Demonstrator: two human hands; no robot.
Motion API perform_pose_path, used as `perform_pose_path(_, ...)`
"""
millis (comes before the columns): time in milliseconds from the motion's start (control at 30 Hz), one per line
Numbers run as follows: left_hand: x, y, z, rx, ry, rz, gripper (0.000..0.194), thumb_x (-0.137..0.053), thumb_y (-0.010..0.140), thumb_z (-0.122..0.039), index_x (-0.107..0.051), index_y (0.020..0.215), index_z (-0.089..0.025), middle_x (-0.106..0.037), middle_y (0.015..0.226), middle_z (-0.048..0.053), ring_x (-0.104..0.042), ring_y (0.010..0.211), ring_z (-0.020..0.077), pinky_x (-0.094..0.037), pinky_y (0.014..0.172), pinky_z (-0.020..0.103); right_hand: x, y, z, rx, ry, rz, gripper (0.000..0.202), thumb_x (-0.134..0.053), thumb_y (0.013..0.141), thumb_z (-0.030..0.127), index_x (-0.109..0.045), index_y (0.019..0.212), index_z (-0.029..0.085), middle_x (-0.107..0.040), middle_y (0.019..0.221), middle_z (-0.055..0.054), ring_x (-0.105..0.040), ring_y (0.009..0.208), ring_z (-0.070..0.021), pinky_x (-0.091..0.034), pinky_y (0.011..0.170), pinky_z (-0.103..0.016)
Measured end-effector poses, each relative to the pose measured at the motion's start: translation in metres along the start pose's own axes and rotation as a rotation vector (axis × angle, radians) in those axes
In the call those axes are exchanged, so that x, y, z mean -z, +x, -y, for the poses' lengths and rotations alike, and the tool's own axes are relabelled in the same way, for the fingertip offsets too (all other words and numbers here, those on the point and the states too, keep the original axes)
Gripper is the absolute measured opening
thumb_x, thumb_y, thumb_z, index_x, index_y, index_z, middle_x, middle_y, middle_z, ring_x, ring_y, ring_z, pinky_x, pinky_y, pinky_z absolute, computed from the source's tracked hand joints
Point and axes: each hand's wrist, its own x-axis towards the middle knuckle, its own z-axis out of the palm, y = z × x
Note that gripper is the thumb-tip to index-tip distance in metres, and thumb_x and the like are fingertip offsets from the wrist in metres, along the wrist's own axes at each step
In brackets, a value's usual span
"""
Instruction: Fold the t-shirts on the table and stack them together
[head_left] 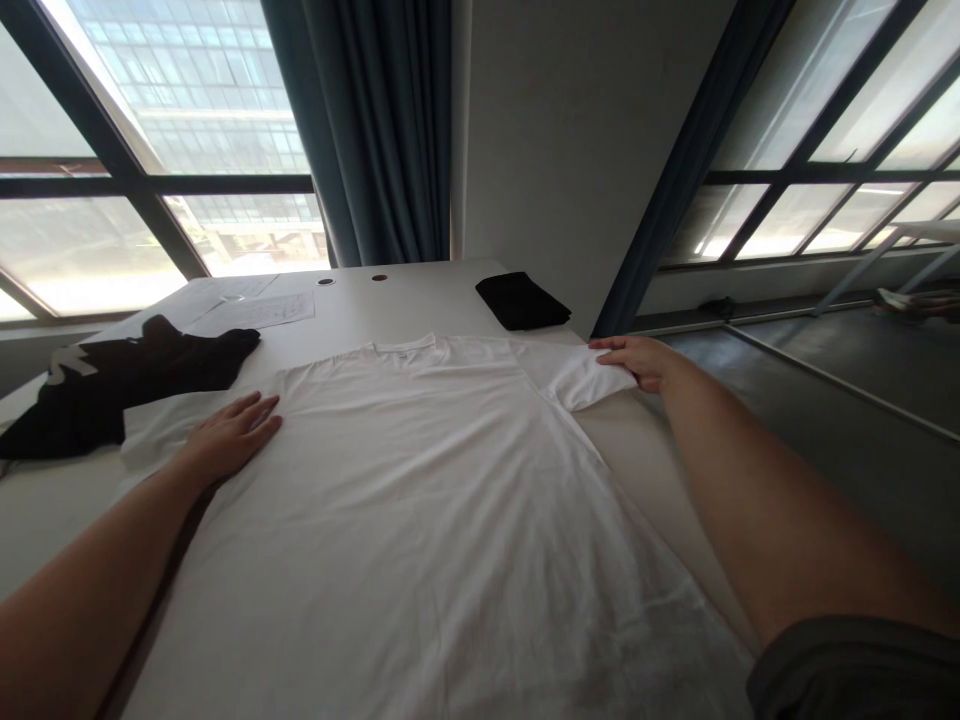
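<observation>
A white T-shirt [397,480] lies spread out on the white table [420,295], its neckline toward the far side and its lower part running out of view toward me. My left hand [236,435] rests flat on the shirt near the left sleeve, fingers stretched out. At the right sleeve's outer edge, my right hand [634,362] has the cloth pinched between thumb and fingers. Faint wrinkles run across the body of the shirt.
A crumpled black garment [172,365] with a pale print lies on the left. Beyond the shirt are a folded black cloth [521,300] and paper sheets [259,310]. Windows and a dark blue curtain [375,130] stand behind. The table's right edge drops to a grey floor.
</observation>
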Motion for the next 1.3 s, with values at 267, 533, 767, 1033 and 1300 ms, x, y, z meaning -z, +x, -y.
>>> perform_pose_path(267, -0.004, 0.003, 0.004, -0.019, -0.032, -0.032, 0.068, -0.031, 0.108, -0.055, -0.04, 0.167, -0.024, -0.031, 0.176, 0.011, -0.032, 0.16, 0.0357, -0.03, 0.126, 0.055, -0.041, -0.022, 0.04, 0.381, -0.228, -0.155, 0.048, -0.078, 0.085, 0.02, -0.077, 0.132, 0.021, -0.078, 0.115, -0.008, -0.075, 0.096, -0.024, -0.061, 0.096, -0.04)
perform_pose_path(533, 0.0, 0.0, -0.001, 0.005, 0.004, -0.011, 0.065, -0.028, 0.11, -0.053, -0.038, 0.168, -0.026, -0.029, 0.177, 0.009, -0.032, 0.16, 0.0327, -0.031, 0.126, 0.051, -0.094, -0.066, 0.059, 0.715, -0.578, 0.184, 0.059, -0.069, 0.098, 0.044, -0.06, 0.154, 0.031, -0.069, 0.143, -0.007, -0.071, 0.119, -0.0282, -0.054, 0.108, -0.045)
perform_pose_path(767, 0.0, -0.001, -0.002, 0.009, -0.007, -0.011, 0.064, -0.03, 0.11, -0.053, -0.039, 0.168, -0.026, -0.028, 0.177, 0.008, -0.032, 0.16, 0.0334, -0.03, 0.126, 0.051, -0.135, -0.056, 0.014, 0.654, -0.944, 0.442, 0.075, -0.041, 0.107, 0.059, -0.028, 0.172, 0.025, -0.023, 0.178, -0.008, -0.017, 0.165, -0.0306, -0.018, 0.134, -0.048)
perform_pose_path(1033, 0.0, 0.0, -0.003, 0.011, -0.008, -0.021, 0.065, -0.03, 0.109, -0.053, -0.039, 0.167, -0.027, -0.03, 0.176, 0.008, -0.034, 0.159, 0.0347, -0.031, 0.125, 0.056, -0.146, -0.047, -0.002, 0.704, -1.057, 0.412, 0.075, -0.031, 0.108, 0.061, -0.025, 0.173, 0.024, -0.008, 0.18, -0.009, -0.007, 0.166, -0.032, -0.012, 0.134, -0.05)
perform_pose_path(1300, -0.006, 0.003, 0.003, -0.04, -0.038, -0.045, 0.075, -0.027, 0.104, -0.06, -0.043, 0.166, -0.022, -0.032, 0.175, 0.011, -0.033, 0.16, 0.035, -0.028, 0.127, 0.052, -0.146, -0.042, 0.001, 0.716, -1.069, 0.386, 0.075, -0.025, 0.107, 0.065, -0.033, 0.171, 0.026, -0.019, 0.179, -0.006, -0.018, 0.165, -0.0317, -0.019, 0.133, -0.05)
